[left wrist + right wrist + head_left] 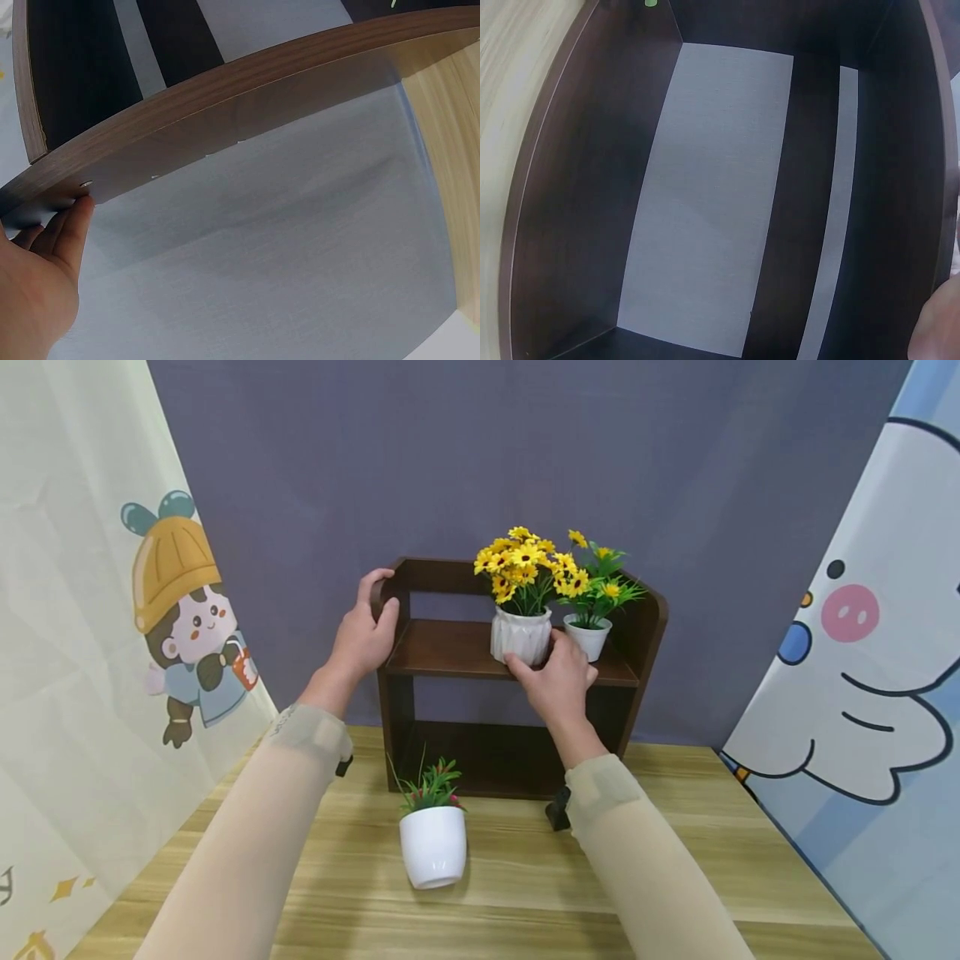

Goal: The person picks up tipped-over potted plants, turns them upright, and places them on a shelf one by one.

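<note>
A dark brown two-tier wooden shelf (450, 643) stands on the table. My left hand (363, 635) grips the upper part of its left side panel, thumb on the inner side; in the left wrist view the fingers (73, 236) lie against the panel's outer face. With thumb and fingers my right hand (561, 681) holds the white ribbed flower pot (510, 633) of yellow daisies, low at its front, on the upper tier. Right beside it is a smaller white pot (588, 642) with green leaves and yellow flowers. The right wrist view shows mostly the shelf's inside, with part of the hand (937, 322).
A white glossy pot (433, 852) with a green plant sits tilted on the wood-grain table (360, 893), in front of the shelf's left part. Behind the shelf hangs a grey-blue cloth (450, 460). Cartoon-printed sheets flank the table on both sides.
</note>
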The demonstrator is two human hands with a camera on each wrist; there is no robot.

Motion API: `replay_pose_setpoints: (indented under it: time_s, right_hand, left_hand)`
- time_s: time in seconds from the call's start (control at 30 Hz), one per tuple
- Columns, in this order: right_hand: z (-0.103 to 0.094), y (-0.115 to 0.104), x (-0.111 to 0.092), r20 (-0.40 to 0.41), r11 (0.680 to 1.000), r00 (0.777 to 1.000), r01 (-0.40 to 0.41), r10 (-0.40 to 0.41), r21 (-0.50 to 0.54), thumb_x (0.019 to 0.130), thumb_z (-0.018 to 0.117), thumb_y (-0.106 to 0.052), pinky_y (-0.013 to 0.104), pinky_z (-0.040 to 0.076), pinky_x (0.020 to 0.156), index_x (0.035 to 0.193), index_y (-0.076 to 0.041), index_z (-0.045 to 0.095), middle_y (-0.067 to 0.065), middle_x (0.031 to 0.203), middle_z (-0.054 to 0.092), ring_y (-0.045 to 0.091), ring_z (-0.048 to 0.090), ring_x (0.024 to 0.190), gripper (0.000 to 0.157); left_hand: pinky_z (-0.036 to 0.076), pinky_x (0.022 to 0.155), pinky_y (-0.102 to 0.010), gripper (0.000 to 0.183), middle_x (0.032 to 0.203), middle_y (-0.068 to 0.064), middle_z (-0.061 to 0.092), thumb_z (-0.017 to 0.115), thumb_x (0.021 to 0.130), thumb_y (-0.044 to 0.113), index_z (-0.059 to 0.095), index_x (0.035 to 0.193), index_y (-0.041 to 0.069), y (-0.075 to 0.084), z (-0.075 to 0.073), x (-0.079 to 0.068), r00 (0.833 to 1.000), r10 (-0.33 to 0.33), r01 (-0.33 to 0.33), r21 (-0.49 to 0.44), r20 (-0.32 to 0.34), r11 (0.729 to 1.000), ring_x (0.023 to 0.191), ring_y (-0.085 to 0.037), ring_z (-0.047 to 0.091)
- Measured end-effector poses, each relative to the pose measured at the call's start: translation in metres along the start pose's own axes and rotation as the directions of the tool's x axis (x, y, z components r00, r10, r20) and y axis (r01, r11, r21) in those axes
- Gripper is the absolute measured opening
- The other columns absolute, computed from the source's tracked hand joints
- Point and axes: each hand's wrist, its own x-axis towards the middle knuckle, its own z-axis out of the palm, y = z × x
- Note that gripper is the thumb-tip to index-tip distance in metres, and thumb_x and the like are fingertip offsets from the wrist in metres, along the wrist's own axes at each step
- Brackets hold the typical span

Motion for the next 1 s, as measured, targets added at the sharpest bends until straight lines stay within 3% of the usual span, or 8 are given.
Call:
replay_pose_setpoints:
  time_s: [1.0]
  right_hand:
    - [0.0012, -0.0012, -0.001, 0.016, 0.999, 1.0, -0.019, 0.02, -0.048, 0.097, 0.079, -0.056, 0.065, 0.028, 0.116, 0.161, -0.006, 0.048, 0.021, 0.157, 0.057, 0.044, 0.051, 0.145, 0.087]
  left_hand:
    - [0.04, 0.052, -0.041, 0.051, 0.062, -0.006, 0.044, 0.035, 0.117, 0.049, 0.023, 0.166, 0.045, 0.0006, 0.0004, -0.0019, 1.0, 0.001, -0.001, 0.019, -0.011, 1.0, 0.049, -0.023, 0.04]
